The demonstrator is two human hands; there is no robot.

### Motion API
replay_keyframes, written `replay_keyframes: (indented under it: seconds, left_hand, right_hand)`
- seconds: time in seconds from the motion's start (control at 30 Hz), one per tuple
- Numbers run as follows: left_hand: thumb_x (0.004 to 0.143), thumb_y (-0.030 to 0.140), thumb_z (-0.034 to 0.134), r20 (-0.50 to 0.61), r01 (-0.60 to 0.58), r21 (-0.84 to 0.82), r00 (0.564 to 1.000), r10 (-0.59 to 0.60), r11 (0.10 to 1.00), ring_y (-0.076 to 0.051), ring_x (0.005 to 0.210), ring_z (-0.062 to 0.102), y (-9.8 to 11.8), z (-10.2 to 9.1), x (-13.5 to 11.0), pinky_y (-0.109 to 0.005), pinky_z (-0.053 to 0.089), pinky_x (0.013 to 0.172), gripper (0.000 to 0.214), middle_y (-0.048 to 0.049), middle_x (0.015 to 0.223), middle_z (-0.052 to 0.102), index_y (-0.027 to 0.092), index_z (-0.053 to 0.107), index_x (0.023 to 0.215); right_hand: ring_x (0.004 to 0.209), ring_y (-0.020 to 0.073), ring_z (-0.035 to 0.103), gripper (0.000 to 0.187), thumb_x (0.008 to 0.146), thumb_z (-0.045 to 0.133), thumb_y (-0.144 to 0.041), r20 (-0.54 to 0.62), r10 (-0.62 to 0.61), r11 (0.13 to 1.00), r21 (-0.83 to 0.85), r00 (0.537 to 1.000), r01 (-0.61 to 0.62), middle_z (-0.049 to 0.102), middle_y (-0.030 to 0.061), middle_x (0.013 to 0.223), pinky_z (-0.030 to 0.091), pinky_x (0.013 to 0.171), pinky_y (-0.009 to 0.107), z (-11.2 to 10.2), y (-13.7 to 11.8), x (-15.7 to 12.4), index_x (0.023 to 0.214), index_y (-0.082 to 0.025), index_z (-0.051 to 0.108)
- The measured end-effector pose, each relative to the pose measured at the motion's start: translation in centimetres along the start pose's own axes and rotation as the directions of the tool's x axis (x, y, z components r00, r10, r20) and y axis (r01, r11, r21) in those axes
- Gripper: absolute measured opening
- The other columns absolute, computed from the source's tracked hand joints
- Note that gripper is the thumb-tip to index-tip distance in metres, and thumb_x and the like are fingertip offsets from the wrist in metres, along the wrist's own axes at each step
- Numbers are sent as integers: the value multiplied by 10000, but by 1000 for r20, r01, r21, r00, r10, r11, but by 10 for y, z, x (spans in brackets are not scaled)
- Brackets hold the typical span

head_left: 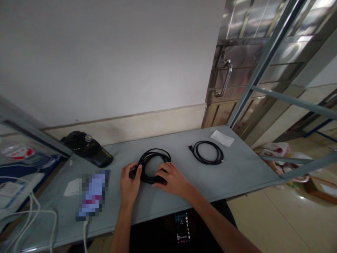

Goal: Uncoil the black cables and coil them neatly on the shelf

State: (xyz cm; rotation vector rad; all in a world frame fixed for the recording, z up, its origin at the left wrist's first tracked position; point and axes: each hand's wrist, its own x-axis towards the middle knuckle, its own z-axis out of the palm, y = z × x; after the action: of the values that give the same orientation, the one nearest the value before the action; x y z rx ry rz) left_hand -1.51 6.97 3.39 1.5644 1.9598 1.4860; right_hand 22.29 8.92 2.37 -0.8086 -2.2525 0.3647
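A coiled black cable [155, 156] lies flat near the middle of the grey worktop [237, 172], just ahead of the person, and both hands are on its near side. The left hand [130, 182] is at the coil's 8 o'clock edge, with the thumb and fingers curled round the strands there in a closed grip. The right hand [171, 179] lies on the coil at about 5 o'clock, palm down. Its fingers are bent over the bundle and touch it, but whether they close under the strands cannot be told. At 2 o'clock from this coil, well apart, a second black cable [207, 153] lies in a looser ring. A white packet [222, 138] sits just beyond it, towards the worktop's far right corner. At 10 o'clock from the hands a black cap-like object [86, 147] rests by the wall. A phone [92, 193] with a blurred screen lies at 9 o'clock, near the left hand. White cords [31, 211] trail at the far left. A metal door handle [225, 79] shows at 1 o'clock, beyond the worktop.
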Motion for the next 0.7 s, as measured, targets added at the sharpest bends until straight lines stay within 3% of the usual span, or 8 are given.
replay_keyframes:
  seconds: [0.1, 0.2, 0.37, 0.53, 0.7]
  left_hand:
    - [992, 732, 694, -3, 0, -22, 1000, 0, 1000, -335, 1167, 730, -2, -2, 0, -534, 564, 1133, 520, -102, 1203, 776, 246, 797, 1144]
    - [997, 728, 689, -8, 10, -49, 1000, -11, 999, -335, 1166, 735, -3, -2, 0, -531, 564, 1127, 516, -103, 1200, 780, 246, 801, 1142]
    - [1004, 716, 696, -19, 0, -41, 1000, 0, 999, -327, 1145, 736, -1, -1, -1, -521, 566, 1110, 497, -94, 1189, 775, 249, 795, 1141]
    - [996, 720, 714, -21, 7, -16, 1000, -8, 1000, -320, 1141, 734, -1, 0, 0, -524, 571, 1116, 502, -88, 1188, 771, 248, 797, 1143]
    - [999, 719, 712, -19, 22, -10, 1000, -22, 1000, -325, 1146, 739, 1, -1, 0, -537, 574, 1125, 504, -94, 1202, 785, 246, 800, 1151]
  right_hand:
    - [1296, 276, 668, 368, 1040, 854, -442, -83, 30, 999, 26, 996, -27, 706, 108, 1365, 558, 1163, 454, -21, 9, -14, 1326, -243, 733]
    - [1340, 316, 647, 275, 1104, 731, -356, -194, 139, 978, -127, 971, -165, 680, 140, 1411, 545, 1187, 522, -58, 40, -46, 1356, -248, 713]
    - [1307, 394, 650, 377, 1108, 685, -485, -307, 322, 821, -380, 895, -426, 693, 184, 1397, 530, 1123, 588, -114, 101, -105, 1376, -220, 686]
    - [1125, 346, 708, 310, 1163, 586, -510, -228, 393, 763, -460, 891, -454, 768, 131, 1152, 528, 1011, 490, -117, 113, -114, 1205, -226, 705]
    - [1045, 329, 733, 340, 1213, 493, -479, -170, 390, 758, -498, 905, -421, 789, 128, 1104, 512, 957, 460, -115, 107, -106, 1139, -214, 691]
